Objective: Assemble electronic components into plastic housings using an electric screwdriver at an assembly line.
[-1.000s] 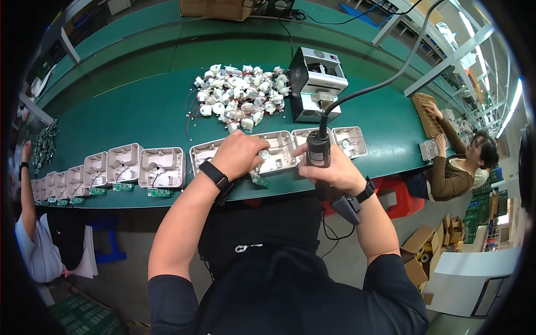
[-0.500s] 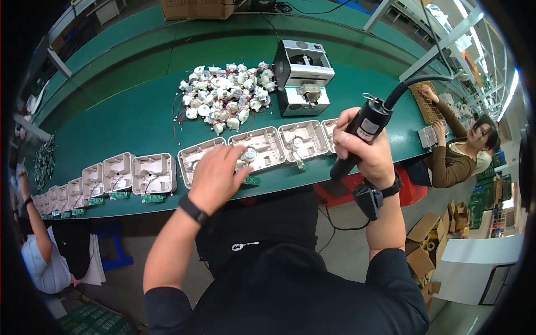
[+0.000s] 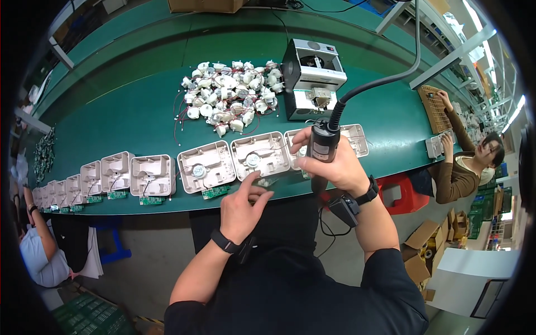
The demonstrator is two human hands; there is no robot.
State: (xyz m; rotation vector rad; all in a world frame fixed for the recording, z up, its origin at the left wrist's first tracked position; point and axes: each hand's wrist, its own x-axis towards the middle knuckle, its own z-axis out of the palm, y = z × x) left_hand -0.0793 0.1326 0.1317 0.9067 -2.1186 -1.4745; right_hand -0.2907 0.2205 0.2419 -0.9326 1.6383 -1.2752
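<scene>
My right hand (image 3: pixel 345 167) is wrapped around a black corded electric screwdriver (image 3: pixel 325 146), held over a beige plastic housing that it partly covers. My left hand (image 3: pixel 241 211) is at the bench's front edge, thumb and index finger apart, nothing visible in it. Its index fingertip is at the near rim of a middle housing (image 3: pixel 277 166), in which a round white-and-metal motor (image 3: pixel 253 161) sits. To the left, another housing (image 3: pixel 219 159) holds a similar motor (image 3: pixel 199 171), and a green circuit board (image 3: pixel 215 192) lies by its front. The screwdriver's tip is blurred.
A heap of white motors with wires (image 3: pixel 229 95) lies behind the housings, beside a black-and-white machine (image 3: pixel 315 78). More housings (image 3: pixel 152 173) run leftward along the green bench (image 3: pixel 128 111). A red stool (image 3: pixel 402 195) and a seated co-worker (image 3: pixel 466 173) are at right.
My left hand has drawn back from above the housings toward the bench edge and moved right. My right hand has moved left and lower with the screwdriver, uncovering the rightmost housing.
</scene>
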